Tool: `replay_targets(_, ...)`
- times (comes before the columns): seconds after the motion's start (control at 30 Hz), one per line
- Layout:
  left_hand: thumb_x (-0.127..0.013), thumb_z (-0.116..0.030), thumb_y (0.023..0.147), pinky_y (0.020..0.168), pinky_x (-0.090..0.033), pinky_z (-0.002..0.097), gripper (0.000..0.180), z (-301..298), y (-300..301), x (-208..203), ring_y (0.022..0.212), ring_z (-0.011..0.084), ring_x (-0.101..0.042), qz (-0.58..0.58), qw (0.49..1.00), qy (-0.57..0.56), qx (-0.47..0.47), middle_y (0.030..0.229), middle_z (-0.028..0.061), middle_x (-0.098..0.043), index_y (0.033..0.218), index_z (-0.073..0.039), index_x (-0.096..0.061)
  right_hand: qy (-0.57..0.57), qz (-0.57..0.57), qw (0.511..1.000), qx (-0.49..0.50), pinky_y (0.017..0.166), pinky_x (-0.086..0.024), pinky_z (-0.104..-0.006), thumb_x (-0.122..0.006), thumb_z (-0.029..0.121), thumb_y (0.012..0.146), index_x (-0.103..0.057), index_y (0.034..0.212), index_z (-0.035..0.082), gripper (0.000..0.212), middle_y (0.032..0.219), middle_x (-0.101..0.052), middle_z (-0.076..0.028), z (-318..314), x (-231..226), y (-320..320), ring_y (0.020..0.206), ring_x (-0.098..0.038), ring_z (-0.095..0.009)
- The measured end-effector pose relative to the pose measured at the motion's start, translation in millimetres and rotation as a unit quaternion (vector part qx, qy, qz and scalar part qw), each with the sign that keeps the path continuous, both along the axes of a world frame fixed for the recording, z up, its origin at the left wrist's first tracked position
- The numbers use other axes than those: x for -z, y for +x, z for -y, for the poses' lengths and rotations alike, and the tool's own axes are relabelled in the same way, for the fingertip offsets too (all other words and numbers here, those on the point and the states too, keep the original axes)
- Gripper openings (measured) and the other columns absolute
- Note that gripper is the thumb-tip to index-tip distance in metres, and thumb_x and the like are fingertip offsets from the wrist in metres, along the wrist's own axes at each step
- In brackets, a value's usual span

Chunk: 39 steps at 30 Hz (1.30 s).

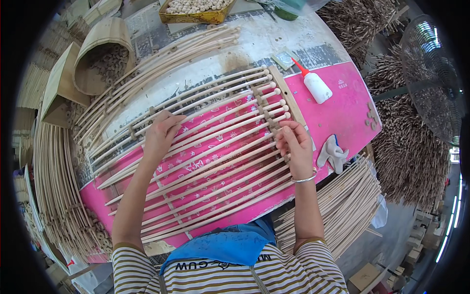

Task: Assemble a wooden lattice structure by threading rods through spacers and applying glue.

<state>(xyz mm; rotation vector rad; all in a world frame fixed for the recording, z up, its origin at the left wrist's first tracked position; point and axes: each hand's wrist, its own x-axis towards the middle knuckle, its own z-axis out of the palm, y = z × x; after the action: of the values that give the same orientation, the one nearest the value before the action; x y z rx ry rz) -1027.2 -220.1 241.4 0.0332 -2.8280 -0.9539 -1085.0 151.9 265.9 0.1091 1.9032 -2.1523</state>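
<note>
Long pale wooden sticks (pixel 215 159) lie side by side across a pink sheet (pixel 352 122), several with round balls at their right ends. Small wooden rings (pixel 264 109) form a slanting row across the sticks near those ends. My left hand (pixel 163 131) is over the upper sticks with its fingers drawn together, pinching one of them. Over the right ends, my right hand (pixel 295 143) has its thumb and fingers bent together beside the rings. Whatever is between those fingertips is too small or hidden to make out.
A white squeeze bottle with a red nozzle (pixel 317 87) lies right of a wooden strip (pixel 289 95). Near my right wrist is a white glove (pixel 334 154). A wooden tub (pixel 103 51) of rings and a yellow tray (pixel 196 17) of balls sit farther back. A fan (pixel 431 78) stands right.
</note>
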Motion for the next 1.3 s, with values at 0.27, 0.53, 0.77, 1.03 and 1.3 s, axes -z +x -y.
replay_targets(0.27,-0.072,-0.009,0.089,0.087,-0.05,0.0418,0.032,-9,0,-5,0.099,0.0303,-0.064,-0.047,0.992,-0.112,0.021,0.103,0.0083,-0.065,0.12,-0.009,-0.076,0.043,-0.022,0.998,0.031,0.058,-0.044,-0.0181,-0.064,0.021,0.107,-0.07,0.119,0.004,0.022,0.088,-0.068,0.001,-25,5,-15,0.069,-0.06,-0.004)
replay_targets(0.53,-0.078,-0.011,0.086,0.084,-0.052,0.042,0.038,-45,40,-19,0.1,0.0279,-0.062,-0.079,0.982,-0.133,0.11,0.107,0.0074,-0.065,0.123,-0.01,-0.073,0.184,-0.163,0.969,-0.011,0.065,-0.047,-0.0208,-0.066,0.014,0.104,-0.073,0.125,0.003,0.024,0.1,-0.073,0.002,-33,17,-36,0.076,-0.057,-0.003)
replay_targets(0.77,-0.076,-0.007,0.086,0.084,-0.051,0.0411,0.036,-61,43,-14,0.099,0.0277,-0.061,-0.074,0.98,-0.164,0.089,0.107,0.0068,-0.064,0.122,-0.009,-0.074,0.232,-0.181,0.956,-0.017,0.071,-0.051,-0.0256,-0.069,0.009,0.099,-0.075,0.116,0.001,0.02,0.096,-0.072,-0.004,-29,23,-41,0.078,-0.062,-0.009)
replay_targets(1.03,-0.071,-0.006,0.087,0.084,-0.051,0.039,0.034,-63,33,-7,0.1,0.0264,-0.062,-0.082,0.981,-0.162,0.063,0.107,0.0065,-0.064,0.121,-0.008,-0.074,0.231,-0.179,0.956,-0.026,0.071,-0.051,-0.0264,-0.068,0.009,0.1,-0.075,0.117,0.001,0.02,0.096,-0.072,-0.005,-24,21,-42,0.077,-0.064,-0.01)
replay_targets(1.3,-0.071,-0.006,0.087,0.086,-0.051,0.0404,0.031,-62,13,-11,0.098,0.0277,-0.062,-0.059,0.973,-0.217,0.045,0.102,0.0079,-0.063,0.117,-0.009,-0.071,0.247,-0.205,0.946,-0.046,0.07,-0.05,-0.0235,-0.067,0.01,0.101,-0.074,0.118,0.0,0.021,0.095,-0.068,0.001,-16,19,-50,0.078,-0.059,-0.007)
